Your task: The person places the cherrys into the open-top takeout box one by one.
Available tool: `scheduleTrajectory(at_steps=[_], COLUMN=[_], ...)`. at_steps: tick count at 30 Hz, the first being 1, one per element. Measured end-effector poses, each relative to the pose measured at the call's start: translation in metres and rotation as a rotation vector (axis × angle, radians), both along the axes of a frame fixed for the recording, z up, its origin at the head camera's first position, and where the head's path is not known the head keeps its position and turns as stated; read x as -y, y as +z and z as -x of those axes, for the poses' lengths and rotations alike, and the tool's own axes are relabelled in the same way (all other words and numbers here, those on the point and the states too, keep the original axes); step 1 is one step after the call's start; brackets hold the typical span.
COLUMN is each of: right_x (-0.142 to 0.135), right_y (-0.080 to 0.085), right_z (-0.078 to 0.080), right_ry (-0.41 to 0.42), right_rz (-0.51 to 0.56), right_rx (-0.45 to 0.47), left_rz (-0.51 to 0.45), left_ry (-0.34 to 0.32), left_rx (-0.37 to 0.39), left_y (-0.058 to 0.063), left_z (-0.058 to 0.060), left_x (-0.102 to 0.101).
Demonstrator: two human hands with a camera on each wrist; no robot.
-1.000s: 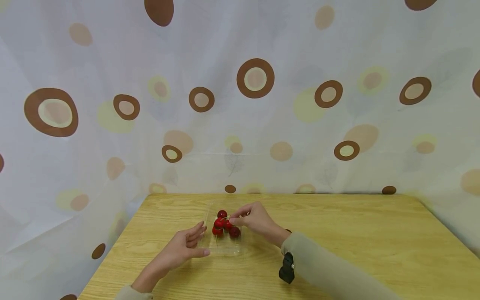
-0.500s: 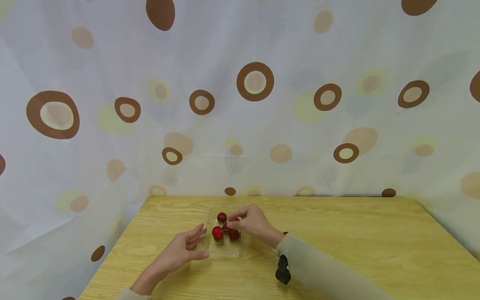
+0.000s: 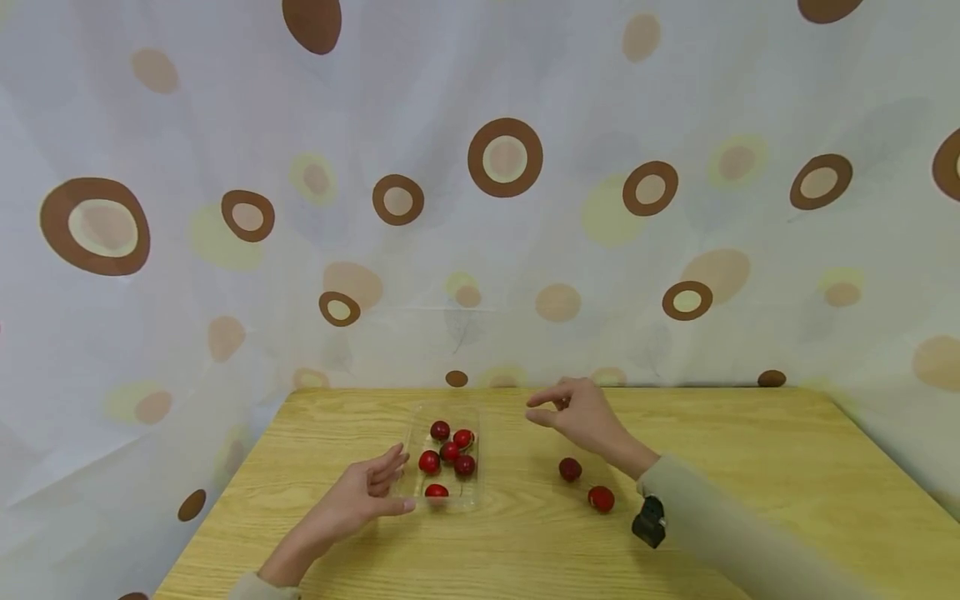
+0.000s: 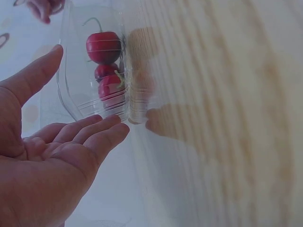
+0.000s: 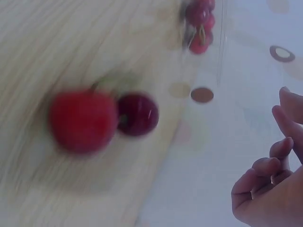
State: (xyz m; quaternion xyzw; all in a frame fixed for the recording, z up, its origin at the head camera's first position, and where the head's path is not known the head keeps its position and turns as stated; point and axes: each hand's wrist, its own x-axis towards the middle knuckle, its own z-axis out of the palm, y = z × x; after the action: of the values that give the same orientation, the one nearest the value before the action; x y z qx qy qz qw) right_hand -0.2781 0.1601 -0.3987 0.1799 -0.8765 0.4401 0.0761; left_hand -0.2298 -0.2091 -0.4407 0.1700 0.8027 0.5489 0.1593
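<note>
A clear plastic box (image 3: 468,500) stands on the table with several red cherries (image 3: 449,452) inside, some with green stems. My left hand (image 3: 360,500) is at the box's left side, thumb apart from the fingers. In the left wrist view its fingertips (image 4: 124,128) lie right at the box's ribbed end wall. To the right of the box, my right hand (image 3: 581,412) hovers above the table, holding nothing, with a gap between thumb and index finger. A dark cherry (image 3: 570,469) and a brighter red cherry (image 3: 601,499) lie on the table below it.
The wooden table (image 3: 750,483) extends to the right of the loose cherries. Behind it hangs a pale curtain (image 3: 450,83) with brown and yellow spots. A black strap device (image 3: 649,522) is on the right wrist.
My right hand has left the box and moved right and up, uncovering the cherries, one now near the box's front. Two loose cherries have come into sight. The left hand stays at the box.
</note>
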Motion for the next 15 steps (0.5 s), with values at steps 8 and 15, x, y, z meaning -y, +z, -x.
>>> scheduleTrajectory(at_steps=[8,15], right_x=[-0.058,-0.077], right_y=[0.001,-0.018], right_z=[-0.03,-0.05], right_ry=[0.052,0.216], right_rz=[-0.134,-0.132], right_rx=[-0.042,0.095], left_rz=[-0.006,0.0], left_ry=[-0.005,-0.001], left_rx=[0.001,-0.002], left_y=[-0.001,-0.001], left_z=[0.001,0.001], left_x=[0.0,-0.001])
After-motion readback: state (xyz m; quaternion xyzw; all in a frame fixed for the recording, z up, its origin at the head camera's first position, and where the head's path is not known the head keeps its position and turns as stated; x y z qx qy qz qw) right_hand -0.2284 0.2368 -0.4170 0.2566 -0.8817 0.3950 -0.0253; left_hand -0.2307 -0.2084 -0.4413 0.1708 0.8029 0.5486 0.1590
